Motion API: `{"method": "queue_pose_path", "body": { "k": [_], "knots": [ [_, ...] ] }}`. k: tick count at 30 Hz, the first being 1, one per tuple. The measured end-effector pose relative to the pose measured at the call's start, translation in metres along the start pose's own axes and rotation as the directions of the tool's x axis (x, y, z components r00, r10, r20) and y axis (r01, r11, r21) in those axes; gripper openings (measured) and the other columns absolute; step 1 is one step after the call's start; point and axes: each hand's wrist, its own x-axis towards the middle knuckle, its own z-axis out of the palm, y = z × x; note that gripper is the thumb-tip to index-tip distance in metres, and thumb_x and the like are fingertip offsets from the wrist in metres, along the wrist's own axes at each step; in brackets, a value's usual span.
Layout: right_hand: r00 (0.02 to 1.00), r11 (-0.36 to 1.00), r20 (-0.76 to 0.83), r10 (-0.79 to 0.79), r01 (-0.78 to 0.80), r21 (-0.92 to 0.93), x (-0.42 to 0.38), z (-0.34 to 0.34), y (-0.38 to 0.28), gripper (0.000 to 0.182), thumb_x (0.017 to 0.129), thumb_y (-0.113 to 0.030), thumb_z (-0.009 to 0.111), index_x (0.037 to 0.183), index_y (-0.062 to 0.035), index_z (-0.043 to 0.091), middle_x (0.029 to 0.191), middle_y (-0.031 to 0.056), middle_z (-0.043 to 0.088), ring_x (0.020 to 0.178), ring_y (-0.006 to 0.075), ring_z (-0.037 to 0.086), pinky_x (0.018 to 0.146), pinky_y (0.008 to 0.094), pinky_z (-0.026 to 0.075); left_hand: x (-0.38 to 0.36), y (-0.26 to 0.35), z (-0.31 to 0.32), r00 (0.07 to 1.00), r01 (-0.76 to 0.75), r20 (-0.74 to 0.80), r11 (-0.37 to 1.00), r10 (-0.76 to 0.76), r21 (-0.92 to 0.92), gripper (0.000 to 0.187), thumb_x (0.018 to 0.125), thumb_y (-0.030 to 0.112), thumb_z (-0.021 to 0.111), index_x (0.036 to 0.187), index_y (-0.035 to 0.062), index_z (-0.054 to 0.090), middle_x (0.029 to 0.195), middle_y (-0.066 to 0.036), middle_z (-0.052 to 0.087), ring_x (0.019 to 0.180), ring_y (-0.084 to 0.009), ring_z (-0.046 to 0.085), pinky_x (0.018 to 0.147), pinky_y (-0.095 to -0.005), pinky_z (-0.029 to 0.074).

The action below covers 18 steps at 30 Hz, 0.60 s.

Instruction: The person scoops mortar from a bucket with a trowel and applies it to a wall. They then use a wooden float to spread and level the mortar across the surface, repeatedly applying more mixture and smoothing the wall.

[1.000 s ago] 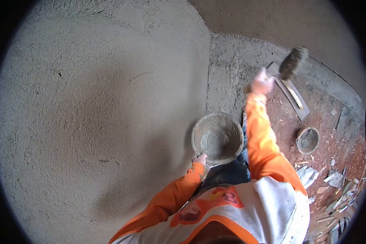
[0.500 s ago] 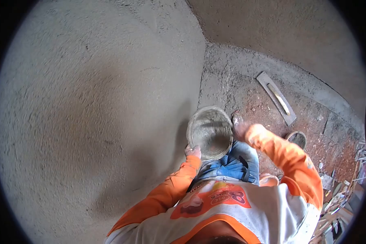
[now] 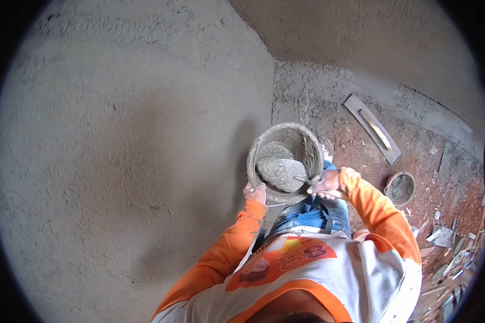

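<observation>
My left hand point(image 3: 255, 192) is closed on the near left rim of a mortar-crusted bucket point(image 3: 303, 140), held in front of my legs with its mouth facing up. In my right hand point(image 3: 327, 184) is the handle of a trowel point(image 3: 285, 173). The trowel's grey, mortar-smeared blade lies inside the bucket's mouth. Beside and beyond the blade, some wet grey mortar point(image 3: 274, 150) shows in the bucket. How deep the mortar goes is hidden by the blade.
A freshly plastered wall point(image 3: 118, 161) rises close on the left, and another wall point(image 3: 361, 32) stands ahead. On the floor at right lie a long float point(image 3: 373, 129) with a pale handle and a small round tub point(image 3: 400, 188). Scattered debris point(image 3: 458, 269) covers the lower right.
My right hand has come from outside the bucket's right side to over its near right rim, and the trowel blade now shows inside. The bucket tilts differently, showing more inner wall.
</observation>
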Motion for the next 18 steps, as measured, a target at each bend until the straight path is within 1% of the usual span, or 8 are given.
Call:
{"method": "queue_pose_path", "body": {
  "k": [2, 4, 5, 10, 14, 16, 17, 18],
  "knots": [
    [0.998, 1.000, -0.055, -0.025, 0.026, 0.016, -0.009, -0.016, -0.004, 0.028, 0.080, -0.032, 0.063, 0.075, -0.0051, 0.059, 0.055, 0.0022, 0.051, 0.042, 0.0115, 0.050, 0.038, 0.0249, 0.042, 0.012, 0.005, 0.016, 0.999, -0.010, -0.043, 0.998, 0.008, -0.058, 0.029, 0.062, 0.003, 0.058, 0.090, -0.0006, 0.059, 0.078, -0.009, 0.059, 0.063, -0.0171, 0.053, 0.064, -0.0289, 0.045],
    [0.982, 0.996, -0.172, -0.079, 0.084, 0.022, 0.001, -0.036, -0.016, 0.025, 0.080, -0.028, 0.061, 0.079, -0.0027, 0.059, 0.058, 0.0042, 0.054, 0.043, 0.0128, 0.050, 0.038, 0.0274, 0.042, 0.017, 0.013, 0.036, 0.916, 0.367, -0.182, 0.930, -0.358, 0.019, 0.032, 0.058, 0.010, 0.062, 0.088, -0.0020, 0.057, 0.078, -0.011, 0.059, 0.064, -0.0171, 0.053, 0.059, -0.0292, 0.045],
    [0.959, 0.974, -0.186, -0.215, 0.225, 0.034, 0.011, -0.050, -0.015, 0.032, 0.081, -0.033, 0.059, 0.076, -0.0019, 0.058, 0.055, 0.0043, 0.052, 0.041, 0.0125, 0.048, 0.037, 0.0279, 0.041, 0.079, -0.077, 0.036, 0.893, 0.435, -0.155, 0.898, -0.421, 0.065, 0.041, 0.056, 0.016, 0.064, 0.092, -0.0029, 0.053, 0.074, -0.011, 0.057, 0.062, -0.0185, 0.053, 0.052, -0.0320, 0.045],
    [0.845, 0.820, -0.427, -0.321, 0.474, 0.322, -0.034, -0.094, -0.052, 0.028, 0.086, -0.029, 0.053, 0.074, -0.0034, 0.055, 0.051, 0.0019, 0.048, 0.037, 0.0116, 0.046, 0.034, 0.0248, 0.041, 0.064, -0.059, 0.061, 0.886, 0.464, -0.002, 0.884, -0.464, -0.060, 0.042, 0.058, 0.018, 0.063, 0.091, -0.0043, 0.052, 0.073, -0.014, 0.053, 0.052, -0.0235, 0.052, 0.048, -0.0370, 0.046],
    [0.273, 0.506, -0.839, -0.471, 0.863, -0.003, -0.070, -0.116, -0.084, 0.025, 0.087, -0.025, 0.050, 0.073, -0.0038, 0.054, 0.052, 0.0035, 0.052, 0.039, 0.0117, 0.048, 0.036, 0.0247, 0.041, 0.063, -0.066, 0.059, 0.838, 0.544, -0.047, 0.839, -0.544, -0.014, 0.040, 0.058, 0.018, 0.063, 0.090, -0.0046, 0.054, 0.077, -0.015, 0.053, 0.058, -0.0249, 0.054, 0.051, -0.0382, 0.048],
    [-0.195, 0.467, -0.890, -0.411, 0.794, -0.389, -0.061, -0.143, -0.100, 0.026, 0.085, -0.026, 0.053, 0.073, -0.0026, 0.054, 0.053, 0.0074, 0.054, 0.043, 0.0161, 0.051, 0.041, 0.0269, 0.041, 0.064, -0.083, 0.052, 0.824, 0.566, -0.031, 0.823, -0.565, 0.042, 0.042, 0.058, 0.018, 0.063, 0.093, -0.0043, 0.054, 0.082, -0.016, 0.055, 0.065, -0.0256, 0.056, 0.055, -0.0375, 0.048],
    [-0.189, 0.466, -0.890, -0.416, 0.796, -0.386, -0.052, -0.160, -0.111, 0.026, 0.085, -0.026, 0.053, 0.073, -0.0026, 0.054, 0.053, 0.0074, 0.054, 0.043, 0.0161, 0.051, 0.041, 0.0269, 0.041, 0.076, -0.119, 0.048, 0.840, 0.541, -0.172, 0.816, -0.515, 0.201, 0.041, 0.059, 0.019, 0.063, 0.092, -0.0039, 0.056, 0.087, -0.017, 0.057, 0.068, -0.0254, 0.058, 0.060, -0.0356, 0.047],
    [-0.460, 0.581, -0.850, -0.256, 0.629, -0.516, -0.037, -0.179, -0.121, 0.029, 0.084, -0.028, 0.055, 0.072, -0.0015, 0.054, 0.054, 0.0096, 0.054, 0.045, 0.0199, 0.052, 0.044, 0.0290, 0.042, 0.069, -0.113, 0.045, 0.838, 0.544, -0.179, 0.817, -0.515, 0.194, 0.041, 0.059, 0.019, 0.063, 0.092, -0.0039, 0.056, 0.087, -0.017, 0.057, 0.068, -0.0254, 0.058, 0.060, -0.0356, 0.047]
  ]
}}
